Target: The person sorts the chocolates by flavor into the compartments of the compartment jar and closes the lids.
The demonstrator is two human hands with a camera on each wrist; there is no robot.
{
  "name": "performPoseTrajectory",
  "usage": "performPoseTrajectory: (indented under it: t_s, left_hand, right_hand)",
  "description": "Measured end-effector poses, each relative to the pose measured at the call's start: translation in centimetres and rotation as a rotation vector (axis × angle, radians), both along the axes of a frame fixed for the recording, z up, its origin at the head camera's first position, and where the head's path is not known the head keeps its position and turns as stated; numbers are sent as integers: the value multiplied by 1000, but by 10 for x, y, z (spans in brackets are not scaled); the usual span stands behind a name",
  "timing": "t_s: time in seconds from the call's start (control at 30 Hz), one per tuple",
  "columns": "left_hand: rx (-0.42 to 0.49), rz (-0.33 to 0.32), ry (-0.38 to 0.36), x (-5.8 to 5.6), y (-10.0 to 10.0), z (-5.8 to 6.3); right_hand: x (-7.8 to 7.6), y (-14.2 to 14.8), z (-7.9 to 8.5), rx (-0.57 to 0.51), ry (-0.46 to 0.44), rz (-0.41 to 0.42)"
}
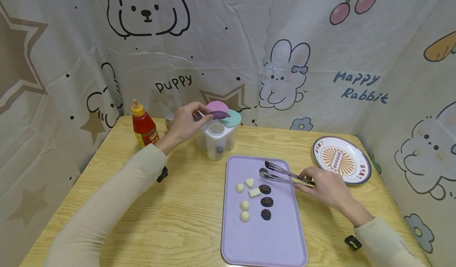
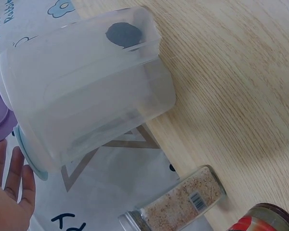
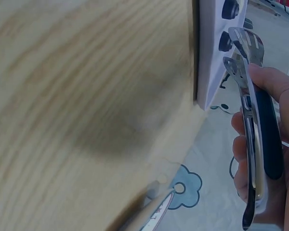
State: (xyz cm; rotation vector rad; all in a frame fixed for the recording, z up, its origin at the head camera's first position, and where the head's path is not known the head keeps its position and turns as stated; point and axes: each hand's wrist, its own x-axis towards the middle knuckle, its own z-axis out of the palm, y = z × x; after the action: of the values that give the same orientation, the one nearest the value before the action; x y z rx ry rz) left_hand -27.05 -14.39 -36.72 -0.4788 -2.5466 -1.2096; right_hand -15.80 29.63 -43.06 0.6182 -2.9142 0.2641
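Five white chocolates (image 1: 244,206), three dark chocolates (image 1: 266,201), one tray (image 1: 263,243), one plate (image 1: 341,159).

The tray (image 1: 263,235) is lilac, holding white and dark brown chocolates (image 1: 254,197). The bench (image 1: 171,219) shows pale wood grain. The plate (image 1: 341,159) carries an orange sunburst pattern.

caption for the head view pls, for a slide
Left hand lifts a purple lid on a clear container while the right hand holds metal tongs over a lilac tray of chocolates.

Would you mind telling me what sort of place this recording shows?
Probably a staged tabletop booth, not a real kitchen: a light wooden table is walled in by white cartoon-printed sheets, and a lilac rectangular tray holding small white and dark chocolates sits on it.
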Motion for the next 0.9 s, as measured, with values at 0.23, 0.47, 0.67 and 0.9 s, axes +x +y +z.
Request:
performPoseTrajectory:
  t_s: [0.23, 0.47, 0.67, 0.9]
  left_hand:
    - [-2, 1, 1, 0, 0, 0]
    - [3, -1, 2, 1, 0, 0]
    - [-1, 1, 13, 1, 0, 0]
    - [1, -1, 15, 0, 0, -1]
  right_hand:
    - [2, -2, -5, -4, -31, -19]
    - [1, -4, -6, -24, -53, -14]
    - [0, -4, -7, -42, -51, 7]
    - [0, -3, -9, -43, -35, 17]
